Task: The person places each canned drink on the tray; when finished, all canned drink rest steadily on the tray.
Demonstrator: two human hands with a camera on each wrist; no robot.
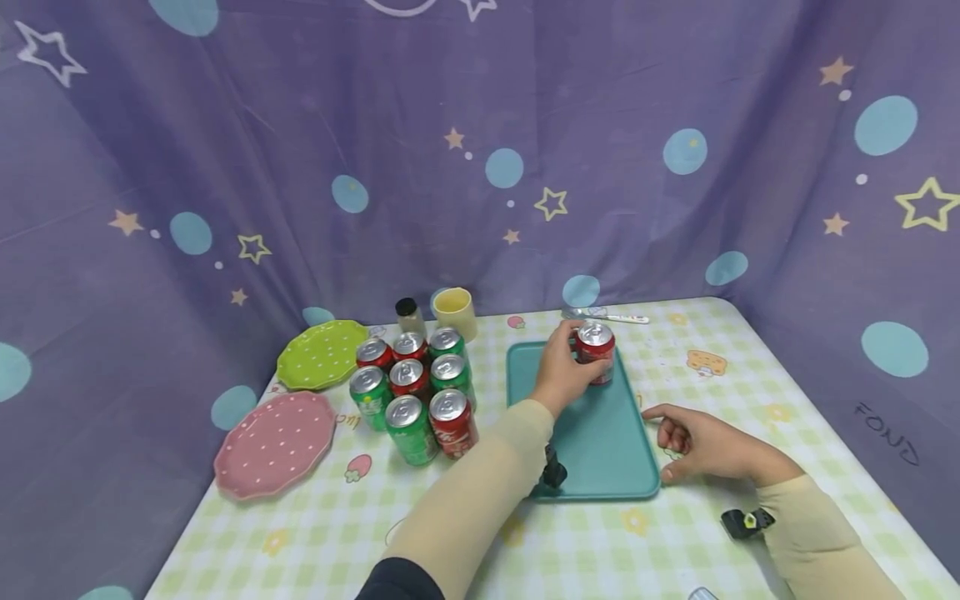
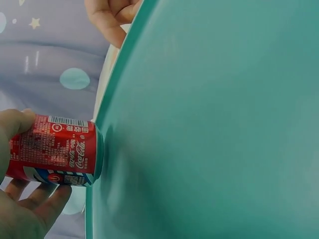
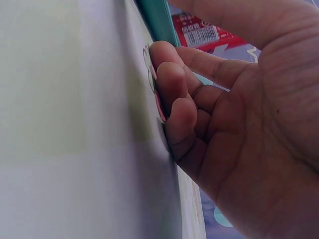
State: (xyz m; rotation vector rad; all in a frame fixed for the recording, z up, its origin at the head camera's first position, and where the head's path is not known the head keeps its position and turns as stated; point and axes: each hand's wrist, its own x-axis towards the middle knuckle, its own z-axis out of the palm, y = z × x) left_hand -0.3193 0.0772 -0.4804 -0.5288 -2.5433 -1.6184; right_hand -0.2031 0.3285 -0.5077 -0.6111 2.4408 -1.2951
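My left hand (image 1: 564, 367) grips a red Coca-Cola can (image 1: 597, 354) over the far right corner of the teal tray (image 1: 600, 450). In the left wrist view, the can's base (image 2: 99, 157) is right at the tray's surface, thumb on one side and fingers on the other. Beside the tray's right edge, my right hand (image 1: 708, 446) rests low over the tablecloth. It holds nothing; in the right wrist view its fingers (image 3: 172, 82) are loosely bent, with the index finger reaching toward the tray rim.
Left of the tray stand several red cans (image 1: 453, 425) and green cans (image 1: 410, 432), grouped closely. Behind them are a black-capped jar (image 1: 409, 315) and a yellow cup (image 1: 455, 312). A green plate (image 1: 322, 354) and a pink plate (image 1: 276, 446) lie farther left. Cutlery (image 1: 618, 317) lies behind the tray.
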